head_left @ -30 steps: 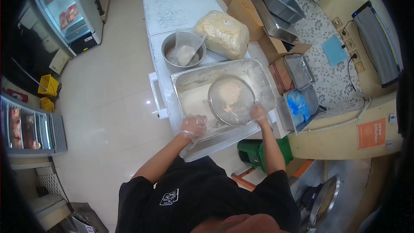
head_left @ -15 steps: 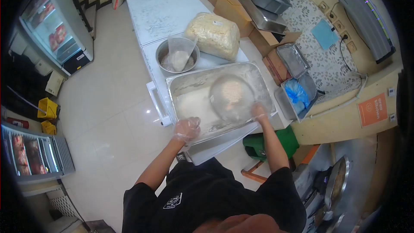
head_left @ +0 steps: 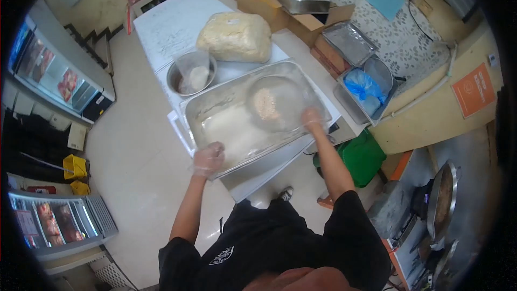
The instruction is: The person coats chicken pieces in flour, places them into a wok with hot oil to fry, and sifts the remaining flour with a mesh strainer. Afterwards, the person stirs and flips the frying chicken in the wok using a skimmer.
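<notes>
My right hand (head_left: 312,119), in a clear plastic glove, is closed on the near right rim of a round mesh sieve (head_left: 288,102). Pale beige crumbs (head_left: 265,104) lie in the sieve, which is blurred. Under it, a metal tray (head_left: 186,124) holds white powder (head_left: 231,129). My left hand (head_left: 209,160), gloved too, has its fingers curled at the tray's near left corner and seems to grip the rim. Behind the tray stand a metal pot (head_left: 173,80) with a clear bag of white powder (head_left: 198,77) and a large wrapped pale bag (head_left: 234,37).
Cardboard boxes (head_left: 264,6) and metal pans (head_left: 350,43) line the right side of the counter. A tray with a blue bag (head_left: 364,86) stands at the right. Below it is a green bin (head_left: 360,156). A glass-door fridge (head_left: 59,70) and a second cooler (head_left: 59,223) stand at the left.
The view has turned and shifted, so the tray appears further left. The crumbs have shifted to the left within the sieve, which is more blurred than a second ago. Both hands keep their holds.
</notes>
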`<state>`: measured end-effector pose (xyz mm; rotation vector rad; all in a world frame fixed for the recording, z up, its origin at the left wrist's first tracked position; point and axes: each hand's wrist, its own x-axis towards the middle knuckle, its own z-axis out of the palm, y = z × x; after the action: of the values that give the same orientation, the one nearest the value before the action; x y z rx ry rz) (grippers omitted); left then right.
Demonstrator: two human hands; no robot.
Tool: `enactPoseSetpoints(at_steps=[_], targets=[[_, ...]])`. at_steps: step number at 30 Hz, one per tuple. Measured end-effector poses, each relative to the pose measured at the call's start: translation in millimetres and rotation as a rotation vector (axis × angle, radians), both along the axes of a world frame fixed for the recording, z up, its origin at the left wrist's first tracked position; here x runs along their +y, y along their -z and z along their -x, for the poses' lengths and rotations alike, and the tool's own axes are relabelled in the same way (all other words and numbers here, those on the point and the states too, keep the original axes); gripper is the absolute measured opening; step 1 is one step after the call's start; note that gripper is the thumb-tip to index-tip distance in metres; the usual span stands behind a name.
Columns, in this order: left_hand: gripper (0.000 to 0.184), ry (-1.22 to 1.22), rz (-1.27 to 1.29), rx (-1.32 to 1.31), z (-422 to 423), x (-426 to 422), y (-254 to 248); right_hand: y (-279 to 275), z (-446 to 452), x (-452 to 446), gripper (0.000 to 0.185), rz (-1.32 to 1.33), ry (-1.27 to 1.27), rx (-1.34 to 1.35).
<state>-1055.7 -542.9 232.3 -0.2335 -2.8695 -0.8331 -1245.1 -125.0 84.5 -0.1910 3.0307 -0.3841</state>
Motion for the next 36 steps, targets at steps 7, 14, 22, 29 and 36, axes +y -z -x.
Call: enactPoseSetpoints(at_steps=[7, 14, 22, 29, 36], targets=[[0.012, -0.028, -0.066, 0.041, 2, 26, -9, -90, -68, 50, 0.028, 0.403, 0.205, 0.079], [0.029, -0.359, -0.174, -0.232, 27, 12, 35, -193, -201, 262, 0.034, 0.505, 0.913, -0.116], [0.033, -0.477, -0.031, -0.008, 61, 37, 22, -193, -319, 354, 0.018, 1.213, 1.362, 0.140], [0.030, -0.703, -0.343, 0.243, 198, 0, -2, -164, -348, 379, 0.024, 1.136, 1.468, 0.132], [0.035, -0.625, -0.761, 0.231, 229, 57, -77, -107, -363, 337, 0.022, 1.308, 1.748, 0.207]])
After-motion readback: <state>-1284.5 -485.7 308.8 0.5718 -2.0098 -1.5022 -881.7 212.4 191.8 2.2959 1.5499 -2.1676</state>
